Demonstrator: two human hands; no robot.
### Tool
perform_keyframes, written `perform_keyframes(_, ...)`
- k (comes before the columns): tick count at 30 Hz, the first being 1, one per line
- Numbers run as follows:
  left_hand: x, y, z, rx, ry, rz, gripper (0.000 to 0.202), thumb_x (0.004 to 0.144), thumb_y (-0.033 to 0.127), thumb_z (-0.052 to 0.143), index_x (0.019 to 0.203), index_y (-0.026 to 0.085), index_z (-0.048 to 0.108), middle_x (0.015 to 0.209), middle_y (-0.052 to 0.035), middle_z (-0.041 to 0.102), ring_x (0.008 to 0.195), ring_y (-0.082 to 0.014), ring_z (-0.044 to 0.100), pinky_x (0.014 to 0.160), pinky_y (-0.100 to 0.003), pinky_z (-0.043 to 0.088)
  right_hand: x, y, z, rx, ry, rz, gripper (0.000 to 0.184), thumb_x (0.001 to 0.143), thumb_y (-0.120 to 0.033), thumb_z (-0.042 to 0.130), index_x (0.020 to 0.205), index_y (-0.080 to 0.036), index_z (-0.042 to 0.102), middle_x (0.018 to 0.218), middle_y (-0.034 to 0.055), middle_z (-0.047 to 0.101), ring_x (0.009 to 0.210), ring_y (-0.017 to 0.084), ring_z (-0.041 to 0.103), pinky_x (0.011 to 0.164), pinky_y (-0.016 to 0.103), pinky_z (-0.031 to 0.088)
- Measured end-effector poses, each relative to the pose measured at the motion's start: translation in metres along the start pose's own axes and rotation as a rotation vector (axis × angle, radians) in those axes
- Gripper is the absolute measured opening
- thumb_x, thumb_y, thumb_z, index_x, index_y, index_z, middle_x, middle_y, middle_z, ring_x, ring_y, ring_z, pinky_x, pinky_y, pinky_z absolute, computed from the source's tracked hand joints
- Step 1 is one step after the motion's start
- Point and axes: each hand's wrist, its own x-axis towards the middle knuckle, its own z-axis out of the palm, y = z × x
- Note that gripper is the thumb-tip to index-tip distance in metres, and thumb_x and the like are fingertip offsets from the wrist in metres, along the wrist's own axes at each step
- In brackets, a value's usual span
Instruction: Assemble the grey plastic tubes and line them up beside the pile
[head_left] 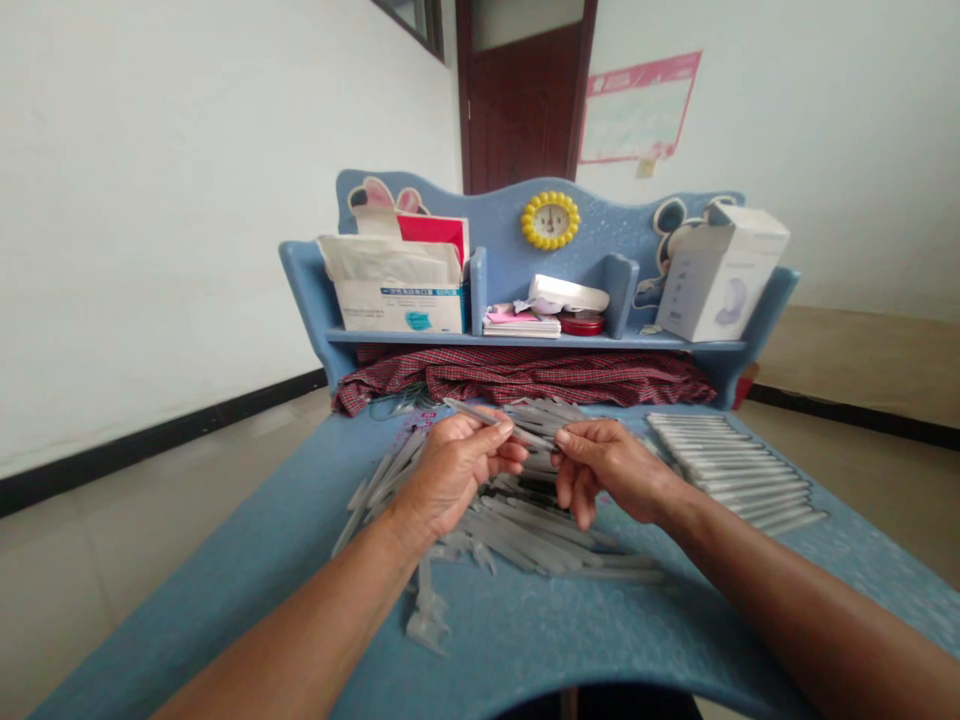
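My left hand (469,455) pinches a slim, greyish, translucent pen barrel (533,438) between thumb and fingers. At the barrel's right end, my right hand (607,465) grips it between thumb and forefinger, with the other fingers curled below. Beneath both hands spreads a loose pile of similar translucent barrels (517,535), with some darker pieces among them. More barrels (386,480) lie at the left of the pile. To the right of my right hand, several assembled-looking pens (731,465) lie side by side in a neat row. Small clear plastic pieces (430,615) sit at the near left.
The blue desk (247,600) has a raised shelf at the back. On the shelf stand a mask box (367,305), a white carton (724,275) and a red tin (581,324). Checked cloth (525,375) is bunched underneath. A yellow clock (550,220) hangs above.
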Motion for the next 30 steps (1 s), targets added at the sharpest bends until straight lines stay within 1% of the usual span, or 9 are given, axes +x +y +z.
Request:
perform_keyframes(3,0.000,0.000,0.000,0.001,0.008,0.002,0.013,0.070,0.017,0.067,0.078,0.012,0.059,0.069,-0.0043,0.066,0.059,-0.0141,0.062,0.055,-0.025,0.051,-0.001,-0.001,0.000,0.019,-0.017,0.001,0.038,0.080,-0.053,0.049,0.073,-0.015,0.049,0.050,0.0028,0.064,0.033,0.014,0.057,0.029,0.017,0.036)
perform_keyframes(8,-0.001,0.001,0.001,-0.012,-0.014,0.001,0.011,0.070,0.016,0.067,0.077,0.012,0.059,0.067,-0.0031,0.065,0.059,-0.0138,0.062,0.056,-0.025,0.051,-0.001,0.000,-0.001,0.014,-0.046,-0.021,0.035,0.076,-0.048,0.058,0.069,-0.015,0.046,0.051,0.0013,0.064,0.033,0.012,0.056,0.029,0.015,0.035)
perform_keyframes(14,0.002,0.006,-0.001,0.017,-0.048,-0.014,0.009,0.071,0.014,0.066,0.078,0.012,0.061,0.072,-0.0056,0.067,0.061,-0.0147,0.062,0.058,-0.026,0.051,0.004,0.001,-0.006,0.093,-0.160,-0.017,0.036,0.076,-0.049,0.057,0.072,-0.015,0.048,0.051,0.0006,0.064,0.034,0.013,0.057,0.031,0.018,0.040)
perform_keyframes(17,0.003,0.007,0.000,0.032,-0.045,-0.017,0.007,0.072,0.015,0.065,0.076,0.011,0.062,0.070,-0.0058,0.067,0.061,-0.0145,0.062,0.058,-0.025,0.051,0.005,0.001,-0.009,0.097,-0.181,-0.010,0.037,0.076,-0.051,0.056,0.073,-0.015,0.048,0.051,0.0007,0.064,0.034,0.013,0.057,0.030,0.018,0.040)
perform_keyframes(24,0.005,0.005,0.002,-0.047,0.074,0.001,0.010,0.074,0.019,0.063,0.073,0.010,0.061,0.069,-0.0054,0.066,0.060,-0.0126,0.060,0.054,-0.021,0.049,0.002,-0.002,-0.012,-0.034,-0.139,-0.034,0.035,0.078,-0.048,0.055,0.071,-0.014,0.049,0.051,-0.0009,0.062,0.034,0.010,0.056,0.033,0.017,0.040)
perform_keyframes(28,0.008,0.008,0.000,-0.084,0.171,0.042,0.010,0.073,0.019,0.065,0.072,0.011,0.059,0.067,-0.0026,0.064,0.055,-0.0096,0.058,0.051,-0.019,0.048,0.000,-0.003,-0.012,-0.133,-0.168,-0.015,0.038,0.077,-0.051,0.054,0.073,-0.014,0.051,0.052,-0.0014,0.061,0.035,0.010,0.055,0.033,0.017,0.041)
perform_keyframes(30,0.009,0.010,-0.002,-0.078,0.206,0.048,0.012,0.071,0.020,0.067,0.072,0.012,0.058,0.065,-0.0014,0.063,0.053,-0.0088,0.057,0.049,-0.018,0.046,-0.002,-0.007,-0.014,-0.216,-0.148,-0.027,0.039,0.076,-0.052,0.055,0.071,-0.014,0.051,0.051,-0.0013,0.060,0.035,0.010,0.055,0.033,0.017,0.040)
